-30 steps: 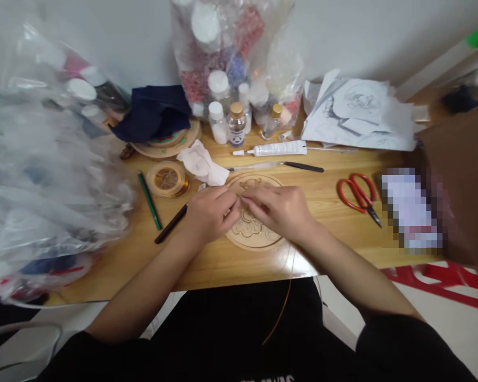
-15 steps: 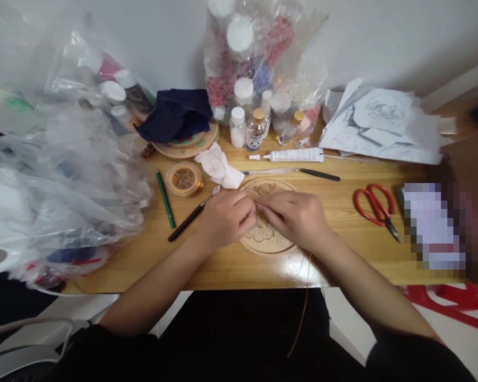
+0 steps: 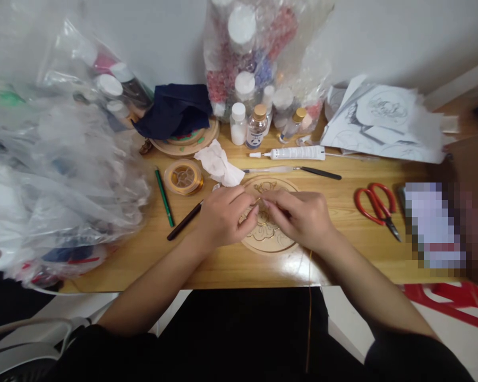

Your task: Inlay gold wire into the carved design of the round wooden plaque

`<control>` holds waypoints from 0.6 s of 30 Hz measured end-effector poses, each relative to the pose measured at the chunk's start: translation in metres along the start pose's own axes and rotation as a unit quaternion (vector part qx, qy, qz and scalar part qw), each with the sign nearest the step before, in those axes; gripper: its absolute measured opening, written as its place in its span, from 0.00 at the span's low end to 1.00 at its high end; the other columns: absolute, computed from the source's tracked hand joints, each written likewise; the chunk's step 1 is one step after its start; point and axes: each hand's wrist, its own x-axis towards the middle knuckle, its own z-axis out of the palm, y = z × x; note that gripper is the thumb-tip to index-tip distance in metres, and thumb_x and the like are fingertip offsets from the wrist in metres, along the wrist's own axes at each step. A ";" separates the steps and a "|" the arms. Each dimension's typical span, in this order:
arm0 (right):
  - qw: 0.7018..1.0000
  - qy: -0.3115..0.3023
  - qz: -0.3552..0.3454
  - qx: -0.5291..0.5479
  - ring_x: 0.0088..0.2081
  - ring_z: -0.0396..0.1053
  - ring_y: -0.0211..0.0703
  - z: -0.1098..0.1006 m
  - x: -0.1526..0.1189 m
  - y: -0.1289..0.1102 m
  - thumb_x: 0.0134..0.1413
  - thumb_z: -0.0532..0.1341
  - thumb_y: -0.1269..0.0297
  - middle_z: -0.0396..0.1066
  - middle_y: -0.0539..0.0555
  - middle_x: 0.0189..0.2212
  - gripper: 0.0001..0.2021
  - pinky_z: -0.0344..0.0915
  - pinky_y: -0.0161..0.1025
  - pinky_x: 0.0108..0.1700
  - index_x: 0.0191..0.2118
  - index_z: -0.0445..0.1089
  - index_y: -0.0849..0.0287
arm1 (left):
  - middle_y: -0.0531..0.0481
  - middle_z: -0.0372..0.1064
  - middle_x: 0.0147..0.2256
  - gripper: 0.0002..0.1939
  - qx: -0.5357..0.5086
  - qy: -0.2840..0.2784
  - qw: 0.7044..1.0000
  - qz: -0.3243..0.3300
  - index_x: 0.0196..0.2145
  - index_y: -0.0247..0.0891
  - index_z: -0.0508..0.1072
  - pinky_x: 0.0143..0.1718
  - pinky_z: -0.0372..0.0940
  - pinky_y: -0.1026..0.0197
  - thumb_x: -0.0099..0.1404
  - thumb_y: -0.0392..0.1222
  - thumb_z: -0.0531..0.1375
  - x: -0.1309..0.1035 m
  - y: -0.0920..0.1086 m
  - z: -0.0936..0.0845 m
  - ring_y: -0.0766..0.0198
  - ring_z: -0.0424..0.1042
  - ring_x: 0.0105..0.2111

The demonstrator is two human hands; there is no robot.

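A round wooden disc (image 3: 271,245) with a line pattern, partly traced in gold wire, lies on the table under both hands. Above it my left hand (image 3: 229,216) is closed in a pinch on a thin gold wire (image 3: 310,318). My right hand (image 3: 298,215) pinches the same wire a short way to the right, and a bit of it shows between the fingertips. The wire's long end hangs from beneath the right hand over the table's front edge. Much of the disc's middle is hidden by my fingers.
Left of the disc lie a dark pen (image 3: 185,220), a green pencil (image 3: 164,196) and a wire spool (image 3: 183,176). Behind are a crumpled tissue (image 3: 219,163), black-tipped tweezers (image 3: 321,173), a glue tube (image 3: 298,153) and small bottles (image 3: 238,124). Red-handled pliers (image 3: 377,206) lie right.
My hands have drawn slightly apart, so a short piece of wire now shows between the fingertips. The hanging wire end has swung to the right and hangs straighter.
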 end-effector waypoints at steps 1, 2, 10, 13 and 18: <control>1.000 -0.003 -0.003 -0.004 0.20 0.66 0.31 0.000 0.000 0.001 0.64 0.56 0.65 0.72 0.47 0.19 0.11 0.56 0.30 0.22 0.39 0.76 0.59 | 0.51 0.64 0.24 0.09 -0.001 -0.001 1.000 -0.003 0.28 0.36 0.70 0.27 0.59 0.62 0.66 0.38 0.55 0.000 0.000 0.000 0.65 0.61 0.25; 1.000 -0.007 -0.008 -0.007 0.20 0.66 0.31 -0.001 -0.001 0.001 0.65 0.56 0.65 0.72 0.47 0.19 0.11 0.56 0.30 0.23 0.39 0.76 0.59 | 0.51 0.64 0.24 0.09 -0.002 -0.002 1.000 -0.005 0.28 0.36 0.70 0.27 0.59 0.62 0.67 0.38 0.55 0.000 0.000 0.001 0.65 0.61 0.25; 0.997 -0.011 -0.045 -0.063 0.19 0.64 0.32 -0.001 0.000 -0.001 0.66 0.55 0.66 0.71 0.46 0.18 0.12 0.55 0.32 0.22 0.38 0.75 0.61 | 0.51 0.65 0.24 0.10 -0.004 -0.013 1.000 0.004 0.28 0.36 0.70 0.27 0.59 0.63 0.67 0.35 0.53 0.003 0.001 0.000 0.66 0.62 0.24; 0.997 -0.015 -0.050 -0.061 0.19 0.66 0.33 -0.002 -0.001 0.001 0.66 0.54 0.66 0.72 0.48 0.19 0.12 0.56 0.32 0.22 0.38 0.75 0.61 | 0.52 0.64 0.22 0.12 0.021 -0.028 0.999 0.003 0.24 0.37 0.67 0.27 0.58 0.63 0.66 0.33 0.52 0.003 0.002 -0.001 0.67 0.62 0.24; 0.996 -0.028 -0.065 -0.063 0.17 0.65 0.34 -0.005 -0.001 0.004 0.66 0.55 0.65 0.73 0.50 0.19 0.12 0.55 0.33 0.20 0.44 0.76 0.62 | 0.51 0.68 0.25 0.13 0.068 -0.025 0.997 0.021 0.26 0.37 0.68 0.30 0.60 0.62 0.68 0.34 0.51 0.002 0.004 0.001 0.66 0.66 0.27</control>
